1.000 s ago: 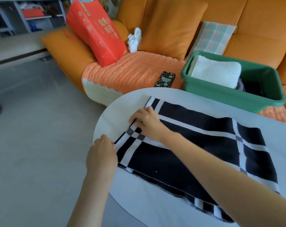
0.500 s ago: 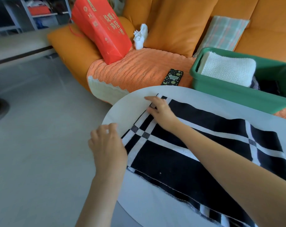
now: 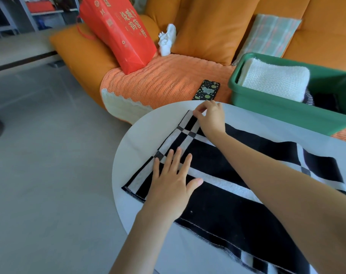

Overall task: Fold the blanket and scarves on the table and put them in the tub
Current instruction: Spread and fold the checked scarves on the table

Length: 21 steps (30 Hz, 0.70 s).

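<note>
On the white round table (image 3: 140, 135) the black woven scarf with white checks (image 3: 237, 204) lies flat. Its long axis runs from the table's left rim down toward the right and out of view, one short end pointing left. The green plastic tub (image 3: 267, 103) behind the table already holds the cream knitted blanket (image 3: 273, 80), folded (something dark and striped sits beside it), so I'd say this scarf is what remains: fold, then stow. The left hand (image 3: 172, 182) presses flat near that end, fingers straight and spread; the right hand (image 3: 209, 117) pinches the far corner with curled fingertips.
</note>
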Motion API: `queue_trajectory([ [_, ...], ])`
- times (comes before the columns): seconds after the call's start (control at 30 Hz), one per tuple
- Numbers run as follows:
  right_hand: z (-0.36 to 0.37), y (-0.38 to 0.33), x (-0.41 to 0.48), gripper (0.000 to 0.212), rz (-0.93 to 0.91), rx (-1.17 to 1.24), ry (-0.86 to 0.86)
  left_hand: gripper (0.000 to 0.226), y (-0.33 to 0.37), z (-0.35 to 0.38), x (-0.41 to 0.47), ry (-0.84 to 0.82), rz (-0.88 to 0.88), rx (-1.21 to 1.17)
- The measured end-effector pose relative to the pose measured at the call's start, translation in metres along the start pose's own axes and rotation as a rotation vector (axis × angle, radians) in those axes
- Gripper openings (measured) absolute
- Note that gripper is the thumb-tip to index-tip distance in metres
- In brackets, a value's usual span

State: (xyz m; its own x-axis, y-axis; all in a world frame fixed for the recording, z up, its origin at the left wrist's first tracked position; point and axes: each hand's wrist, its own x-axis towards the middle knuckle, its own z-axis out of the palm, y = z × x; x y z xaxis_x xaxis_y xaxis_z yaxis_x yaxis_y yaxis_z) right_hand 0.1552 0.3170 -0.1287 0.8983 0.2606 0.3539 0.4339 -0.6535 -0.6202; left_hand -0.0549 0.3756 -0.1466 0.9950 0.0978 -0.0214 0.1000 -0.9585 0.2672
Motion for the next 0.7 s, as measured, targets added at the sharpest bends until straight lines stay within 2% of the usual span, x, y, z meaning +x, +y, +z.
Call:
queue_trajectory([
  [0.1, 0.007, 0.006, -0.007, 0.036, -0.023, -0.149, -0.181, 0.097, 0.003, 0.001, 0.0, -0.011, -0.022, 0.018],
  [0.2, 0.006, 0.005, 0.003, 0.045, 0.113, -0.17, -0.164, 0.083, 0.006, -0.001, 0.0, -0.033, -0.037, 0.027],
  [0.33, 0.005, 0.004, 0.013, 0.03, 0.228, -0.096, -0.161, 0.076, 0.008, -0.005, 0.001, -0.065, -0.057, 0.012],
  [0.43, 0.007, 0.002, 0.008, 0.018, 0.181, 0.013, 0.004, 0.081, 0.008, -0.005, 0.001, -0.075, -0.058, -0.005],
  [0.5, 0.009, 0.003, 0.006, 0.019, 0.133, 0.007, 0.077, 0.083, 0.008, -0.005, 0.002, -0.086, -0.06, -0.008],
  [0.6, 0.011, 0.007, 0.004, 0.035, 0.114, -0.188, -0.062, 0.089, 0.007, -0.004, 0.003, -0.105, -0.064, 0.022],
  [0.7, -0.002, 0.012, 0.001, 0.043, 0.106, -0.212, -0.151, 0.073, 0.013, -0.008, 0.005, -0.133, -0.105, 0.047],
])
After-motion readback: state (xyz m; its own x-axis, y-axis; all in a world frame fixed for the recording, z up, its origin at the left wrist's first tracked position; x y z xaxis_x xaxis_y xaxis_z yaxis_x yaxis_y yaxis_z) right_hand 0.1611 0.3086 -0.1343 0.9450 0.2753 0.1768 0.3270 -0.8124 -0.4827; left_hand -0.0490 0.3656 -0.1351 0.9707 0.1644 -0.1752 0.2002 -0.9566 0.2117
